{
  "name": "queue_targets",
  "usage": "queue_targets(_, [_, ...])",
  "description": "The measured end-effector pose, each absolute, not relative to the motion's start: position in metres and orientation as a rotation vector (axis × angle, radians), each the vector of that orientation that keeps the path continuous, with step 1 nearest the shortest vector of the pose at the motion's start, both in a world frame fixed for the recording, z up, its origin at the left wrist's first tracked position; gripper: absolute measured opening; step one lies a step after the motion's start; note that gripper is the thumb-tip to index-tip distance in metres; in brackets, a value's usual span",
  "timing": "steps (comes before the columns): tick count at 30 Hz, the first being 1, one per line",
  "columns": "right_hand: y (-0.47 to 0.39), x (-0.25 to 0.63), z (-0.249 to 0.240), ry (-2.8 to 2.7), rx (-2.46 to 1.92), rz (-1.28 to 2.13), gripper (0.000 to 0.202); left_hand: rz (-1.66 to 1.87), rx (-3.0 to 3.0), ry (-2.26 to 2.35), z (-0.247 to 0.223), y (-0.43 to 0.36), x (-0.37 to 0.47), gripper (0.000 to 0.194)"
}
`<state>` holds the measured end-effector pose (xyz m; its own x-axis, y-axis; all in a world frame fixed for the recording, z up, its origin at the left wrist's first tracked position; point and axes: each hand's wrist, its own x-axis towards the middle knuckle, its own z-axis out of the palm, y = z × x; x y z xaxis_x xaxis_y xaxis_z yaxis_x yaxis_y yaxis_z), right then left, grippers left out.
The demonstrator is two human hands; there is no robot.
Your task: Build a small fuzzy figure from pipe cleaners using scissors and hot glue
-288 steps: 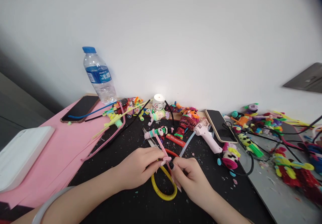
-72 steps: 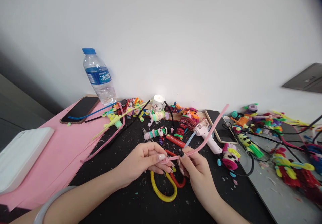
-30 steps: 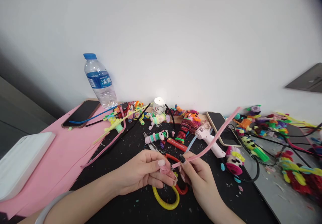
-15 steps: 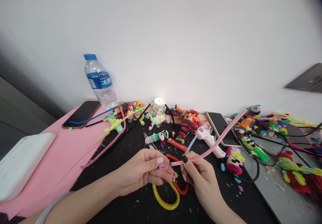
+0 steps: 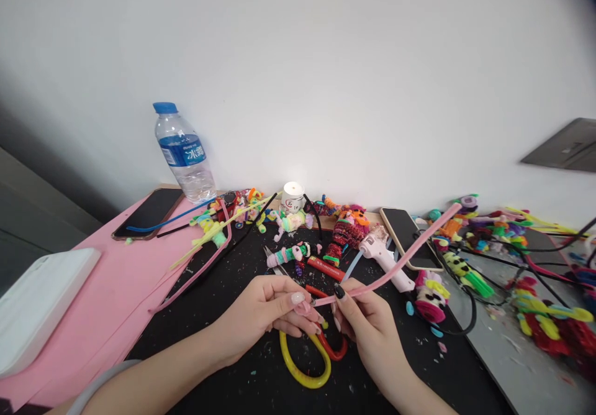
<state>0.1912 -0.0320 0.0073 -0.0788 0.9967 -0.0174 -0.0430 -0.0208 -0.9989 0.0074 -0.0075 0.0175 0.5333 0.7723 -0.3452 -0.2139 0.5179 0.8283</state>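
Observation:
My left hand (image 5: 284,309) pinches the coiled end of a pink pipe cleaner (image 5: 412,248) between thumb and fingers. Closer to its middle, my right hand (image 5: 361,315) grips the same pipe cleaner between thumb and forefinger. The free length slants up and to the right, past my right hand. Under both hands lie scissors (image 5: 305,383) with yellow and red handles, their blades partly hidden. Just beyond them are a red marker-like stick (image 5: 326,269) and a small striped pipe-cleaner figure (image 5: 291,255). A pale pink glue gun (image 5: 384,256) rests behind the free length.
A water bottle (image 5: 185,154) leans on the wall at left, near a dark phone (image 5: 149,213) and a white box (image 5: 44,309) on pink paper (image 5: 121,278). A small white cup-like candle (image 5: 293,199) stands at the back. Another phone (image 5: 410,235) and several fuzzy figures (image 5: 552,322) lie right.
The whole view shifts slightly. Both hands stay in nearly the same place, holding the pink pipe cleaner as before.

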Motion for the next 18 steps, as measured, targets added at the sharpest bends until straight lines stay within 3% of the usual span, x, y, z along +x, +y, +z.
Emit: queue_targets(18, [-0.0322, 0.1907, 0.005, -1.294, -1.197, 1.282, 0.034, 0.796, 0.996, 0.928, 0.0161, -0.0063, 0.0079, 0.027])
